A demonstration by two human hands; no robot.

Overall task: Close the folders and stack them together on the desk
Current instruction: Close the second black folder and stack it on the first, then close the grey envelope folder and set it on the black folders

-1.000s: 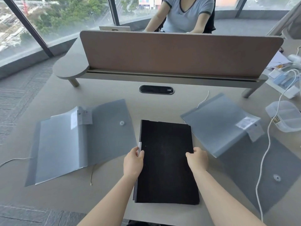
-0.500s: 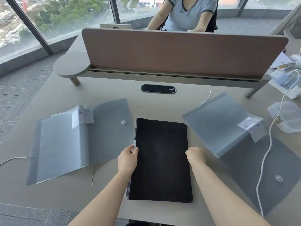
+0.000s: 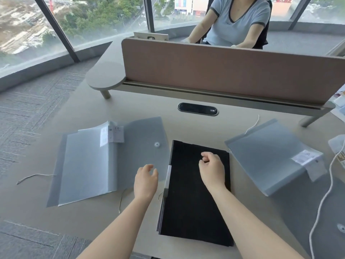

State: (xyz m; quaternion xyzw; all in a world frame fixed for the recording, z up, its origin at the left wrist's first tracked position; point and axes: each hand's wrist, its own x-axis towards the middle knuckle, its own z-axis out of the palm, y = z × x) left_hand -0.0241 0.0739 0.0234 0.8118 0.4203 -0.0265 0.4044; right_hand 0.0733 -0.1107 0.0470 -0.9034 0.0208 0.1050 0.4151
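A closed black folder (image 3: 194,199) lies flat near the front edge of the bench (image 3: 145,107), between two open translucent grey folders: one (image 3: 97,163) spread toward the left edge with its white label up, the other (image 3: 270,157) toward the right edge with its flap raised and tilted. The left hand (image 3: 145,181) hovers with fingers loosely spread and empty over the near right corner of the left grey folder, just beside the black folder's spine. The right hand (image 3: 211,170) is curled loosely over the black cover, gripping nothing; whether it touches the cover cannot be told.
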